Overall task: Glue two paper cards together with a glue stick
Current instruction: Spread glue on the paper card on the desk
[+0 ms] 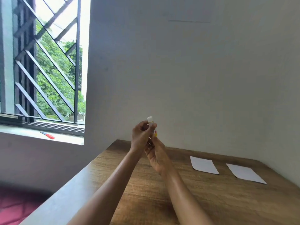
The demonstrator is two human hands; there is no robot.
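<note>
- We hold the glue stick (152, 125) up above the far left part of the wooden surface (194, 200), in front of the pale wall (178, 70).
- Our left hand (140, 135) has its fingers curled round the upper part of the stick, just below its white cap (150, 118).
- Our right hand (156, 155) pinches the stick's lower end from beneath; the yellow body shows between the two hands.
- The stick stands nearly upright, cap on top.
- The two hands touch each other around the stick, and both forearms reach out over the surface.
- Two white cards lie flat on the surface to the right, near the wall: the left card (204, 164) and the right card (245, 173).
- The cards lie side by side, apart from each other and well apart from our hands.
- To the left is a window (48, 62) with slanted dark bars and green trees behind it.
- A small red and blue object (47, 135) lies on the sill (32, 135); we cannot tell what it is.
- Something dark red (14, 208) shows at the lower left, below the surface edge.
</note>
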